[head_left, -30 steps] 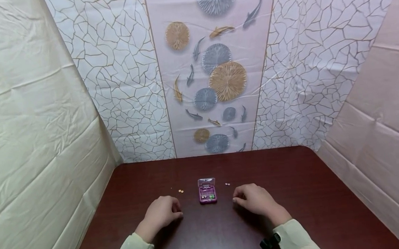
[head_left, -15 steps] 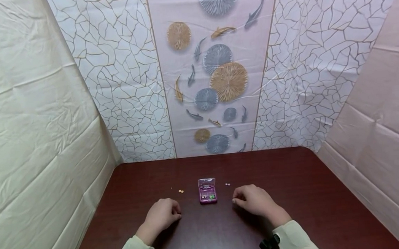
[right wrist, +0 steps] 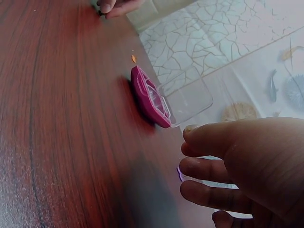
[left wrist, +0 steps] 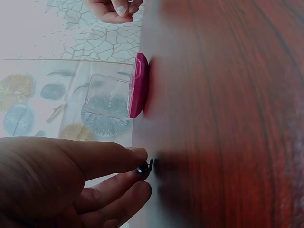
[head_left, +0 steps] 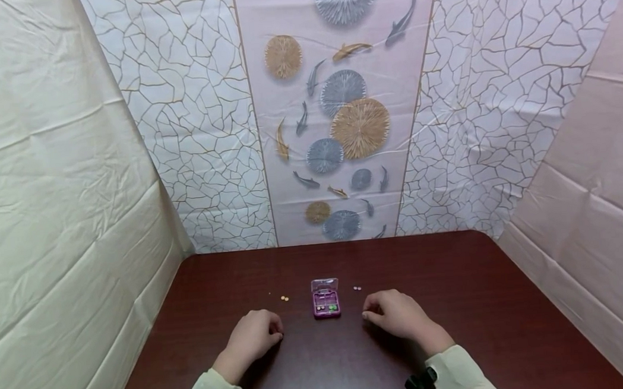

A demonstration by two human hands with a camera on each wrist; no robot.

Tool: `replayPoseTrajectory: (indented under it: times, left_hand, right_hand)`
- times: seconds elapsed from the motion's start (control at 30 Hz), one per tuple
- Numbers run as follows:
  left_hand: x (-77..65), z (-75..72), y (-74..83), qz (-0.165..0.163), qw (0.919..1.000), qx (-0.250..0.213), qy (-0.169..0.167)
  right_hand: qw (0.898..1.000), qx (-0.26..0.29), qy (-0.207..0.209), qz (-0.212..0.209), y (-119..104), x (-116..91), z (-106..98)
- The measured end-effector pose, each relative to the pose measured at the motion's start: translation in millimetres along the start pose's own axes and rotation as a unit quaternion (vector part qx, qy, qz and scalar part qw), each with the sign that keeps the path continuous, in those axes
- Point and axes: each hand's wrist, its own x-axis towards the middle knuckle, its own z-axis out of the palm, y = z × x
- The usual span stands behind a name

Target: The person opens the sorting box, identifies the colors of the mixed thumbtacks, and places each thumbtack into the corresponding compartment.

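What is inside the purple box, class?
In the purple box, small pale pieces lie near left, green pieces near right. Whatever lies directly beneath them is covered.

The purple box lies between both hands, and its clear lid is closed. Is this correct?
Not quite: the clear lid stands open, as the head view shows; the purple box does lie between the left hand and the right hand.

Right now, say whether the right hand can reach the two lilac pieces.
Probably yes: the right hand appears to hold nothing, the two lilac pieces lie on the table just beyond it, and the open case sits to their left, out of the way.
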Motion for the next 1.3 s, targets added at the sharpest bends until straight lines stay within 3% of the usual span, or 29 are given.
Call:
replayPoseTrajectory:
  times: [0.27, 0.47, 0.73, 1.3]
  left_hand:
    - [0.4, -0.6, 4.7, -0.012, 0.9998, -0.016, -0.007]
    - [1.4, -0.9, 5.0, 0.000, 0.9996, -0.028, -0.008]
    - [9.7, -3.4, 7.2, -0.009, 0.9992, -0.032, -0.022]
    - [32.3, 5.3, 17.5, 0.024, 0.9997, -0.006, 0.007]
  right_hand:
    - [1.000, -0.002, 0.005, -0.002, 2, -2, 3]
    - [1.000, -0.006, 0.006, -0.007, 5, -4, 6]
    - [1.000, -0.006, 0.003, -0.006, 7, -3, 5]
    - [1.000, -0.012, 0.007, -0.004, 7, -3, 3]
